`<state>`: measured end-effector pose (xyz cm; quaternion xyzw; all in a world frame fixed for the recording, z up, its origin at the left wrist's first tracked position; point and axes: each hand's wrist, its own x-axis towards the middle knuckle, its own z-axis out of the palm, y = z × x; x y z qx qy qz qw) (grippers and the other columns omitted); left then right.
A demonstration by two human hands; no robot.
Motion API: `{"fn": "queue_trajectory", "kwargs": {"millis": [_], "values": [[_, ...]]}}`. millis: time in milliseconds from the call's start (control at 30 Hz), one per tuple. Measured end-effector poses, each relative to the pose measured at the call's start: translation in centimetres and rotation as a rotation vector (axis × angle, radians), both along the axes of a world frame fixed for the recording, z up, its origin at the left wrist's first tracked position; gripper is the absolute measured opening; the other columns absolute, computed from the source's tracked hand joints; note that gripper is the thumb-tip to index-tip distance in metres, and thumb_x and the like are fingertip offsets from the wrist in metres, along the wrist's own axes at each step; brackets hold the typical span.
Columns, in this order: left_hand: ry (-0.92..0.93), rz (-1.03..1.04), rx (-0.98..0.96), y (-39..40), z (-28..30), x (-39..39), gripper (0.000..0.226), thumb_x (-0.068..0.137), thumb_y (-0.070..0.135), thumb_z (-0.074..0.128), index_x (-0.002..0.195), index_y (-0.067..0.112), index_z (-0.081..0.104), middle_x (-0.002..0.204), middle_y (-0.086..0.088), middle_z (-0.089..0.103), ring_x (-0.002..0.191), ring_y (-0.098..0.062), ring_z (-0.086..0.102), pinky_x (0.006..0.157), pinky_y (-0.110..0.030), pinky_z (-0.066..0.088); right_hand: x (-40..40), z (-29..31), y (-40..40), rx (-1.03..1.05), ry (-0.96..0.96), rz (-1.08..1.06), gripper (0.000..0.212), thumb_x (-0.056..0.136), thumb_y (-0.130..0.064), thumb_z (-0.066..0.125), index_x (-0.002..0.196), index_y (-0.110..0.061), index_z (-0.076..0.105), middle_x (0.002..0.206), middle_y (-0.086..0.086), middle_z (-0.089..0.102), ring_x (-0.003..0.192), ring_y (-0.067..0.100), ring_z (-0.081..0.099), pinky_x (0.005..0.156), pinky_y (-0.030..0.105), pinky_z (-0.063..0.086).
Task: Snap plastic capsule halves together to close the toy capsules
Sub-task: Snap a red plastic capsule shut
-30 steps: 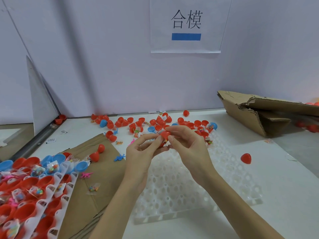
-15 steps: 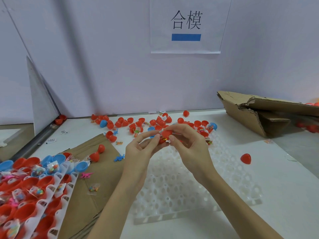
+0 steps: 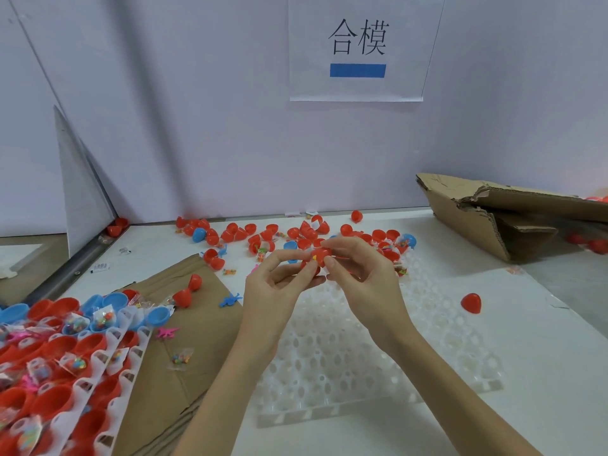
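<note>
1. A red capsule (image 3: 318, 257) is held above the far edge of a clear plastic tray (image 3: 362, 357), w/ a bit of yellow seen at its seam; whether the halves are fully snapped cannot be told.
2. The capsule is pinched by the left hand (image 3: 279, 284), fingers curled round its lower left side.
3. It is gripped from the right by the right hand (image 3: 365, 278), thumb and fingertips curled onto the upper half.
4. The tray, w/ rows of round wells, is laid on a white table (image 3: 543, 373) under both forearms.
5. Loose red halves (image 3: 378, 236) and a few blue ones are scattered near the back wall, just beyond the hands.
6. One lone red half (image 3: 471, 303) is seen on the table, well apart to the right.
7. Filled trays of red and blue halves (image 3: 65, 373), some w/ small toy packets, are stacked at lower left on flat cardboard (image 3: 184, 340).
8. A torn cardboard box (image 3: 493, 218) is lying at far right.
9. A paper sign (image 3: 357, 47) w/ a blue bar is fixed to the wall.
</note>
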<state>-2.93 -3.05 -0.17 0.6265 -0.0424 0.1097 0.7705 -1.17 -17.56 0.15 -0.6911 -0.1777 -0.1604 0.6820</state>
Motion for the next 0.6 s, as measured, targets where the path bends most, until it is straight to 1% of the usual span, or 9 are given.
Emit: {"fn": "queue_trajectory", "kwargs": {"millis": [133, 200, 333, 433, 500, 600], "values": [[-0.014, 0.040, 0.040, -0.10, -0.05, 0.07, 0.012, 0.092, 0.017, 0.077, 0.104, 0.016, 0.074, 0.094, -0.007, 0.079, 0.086, -0.026, 0.079, 0.081, -0.020, 0.059, 0.00, -0.07, -0.04, 0.024, 0.018, 0.022, 0.021, 0.097, -0.013, 0.067, 0.106, -0.031, 0.071, 0.104, -0.012, 0.075, 0.102, 0.011, 0.071, 0.081, 0.021, 0.058], [-0.020, 0.047, 0.056, -0.19, -0.11, 0.07, 0.011, 0.092, 0.017, 0.077, 0.103, 0.016, 0.074, 0.093, -0.006, 0.079, 0.084, -0.026, 0.079, 0.080, -0.021, 0.059, -0.02, -0.10, -0.06, 0.044, 0.052, 0.032, 0.020, 0.098, -0.013, 0.065, 0.107, -0.030, 0.072, 0.104, -0.011, 0.075, 0.102, 0.011, 0.071, 0.080, 0.020, 0.058], [-0.025, 0.054, 0.068, -0.13, -0.09, 0.11, 0.010, 0.093, 0.018, 0.077, 0.101, 0.016, 0.074, 0.093, -0.006, 0.079, 0.083, -0.027, 0.079, 0.082, -0.023, 0.060, -0.03, -0.20, -0.06, 0.191, 0.196, 0.123, 0.019, 0.100, -0.014, 0.063, 0.113, -0.024, 0.072, 0.107, -0.005, 0.075, 0.107, 0.014, 0.070, 0.081, 0.021, 0.058], [-0.012, 0.067, 0.064, -0.07, -0.06, 0.13, 0.008, 0.093, 0.018, 0.076, 0.101, 0.016, 0.074, 0.091, -0.006, 0.079, 0.081, -0.026, 0.079, 0.083, -0.026, 0.062, -0.05, -0.09, -0.11, 0.289, 0.309, 0.189, 0.020, 0.098, -0.017, 0.063, 0.114, -0.025, 0.073, 0.111, -0.004, 0.075, 0.110, 0.014, 0.070, 0.077, 0.018, 0.057], [-0.006, 0.080, 0.071, 0.02, -0.06, 0.17, 0.007, 0.092, 0.019, 0.077, 0.099, 0.017, 0.075, 0.089, -0.005, 0.079, 0.079, -0.026, 0.078, 0.080, -0.025, 0.062, -0.03, -0.06, -0.08, 0.304, 0.327, 0.204, 0.020, 0.098, -0.016, 0.063, 0.114, -0.025, 0.073, 0.111, -0.004, 0.075, 0.110, 0.014, 0.070, 0.075, 0.018, 0.057], [0.003, 0.098, 0.095, 0.07, -0.12, 0.25, 0.009, 0.089, 0.020, 0.081, 0.097, 0.019, 0.076, 0.087, -0.002, 0.078, 0.075, -0.025, 0.078, 0.073, -0.023, 0.061, -0.03, -0.21, 0.15, 0.268, 0.311, 0.210, 0.020, 0.099, -0.014, 0.063, 0.114, -0.023, 0.072, 0.113, -0.004, 0.075, 0.111, 0.014, 0.069, 0.079, 0.021, 0.058]]}}
